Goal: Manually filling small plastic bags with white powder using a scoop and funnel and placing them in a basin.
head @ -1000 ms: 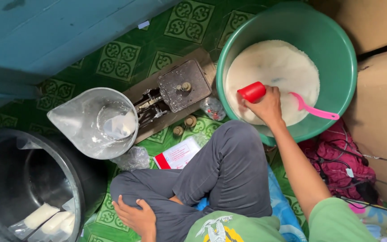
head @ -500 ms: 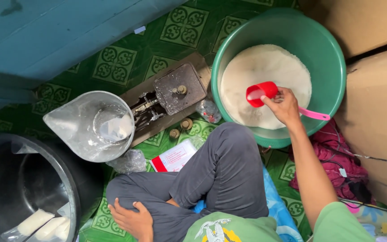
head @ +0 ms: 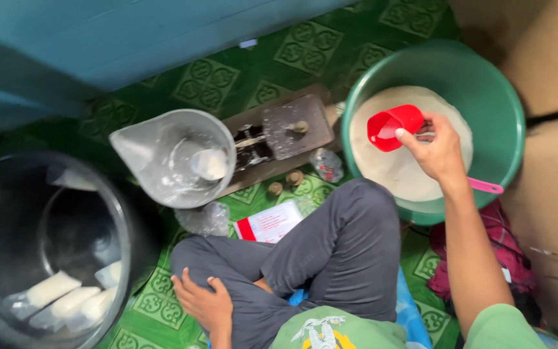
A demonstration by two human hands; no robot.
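The right hand (head: 439, 152) is up over the green basin (head: 510, 123), fingers wrapped around a red scoop (head: 392, 126) that hangs above the white powder (head: 395, 168) with its open mouth tipped toward the camera. A pink handle (head: 485, 186) pokes out over the basin's near rim just below the wrist. Down low, the left hand (head: 203, 302) lies flat and loose on the grey-trousered leg (head: 330, 252), gripping nothing. On the green patterned mat (head: 208, 84) sits a balance scale (head: 279, 139), with a clear plastic jug (head: 175, 158) touching its left end and small brass weights (head: 284, 182) just in front. A red-and-white packet (head: 269, 225) lies by the knee. At far left stands a large dark bucket (head: 124, 220) with pale filled bags (head: 59, 298) inside.
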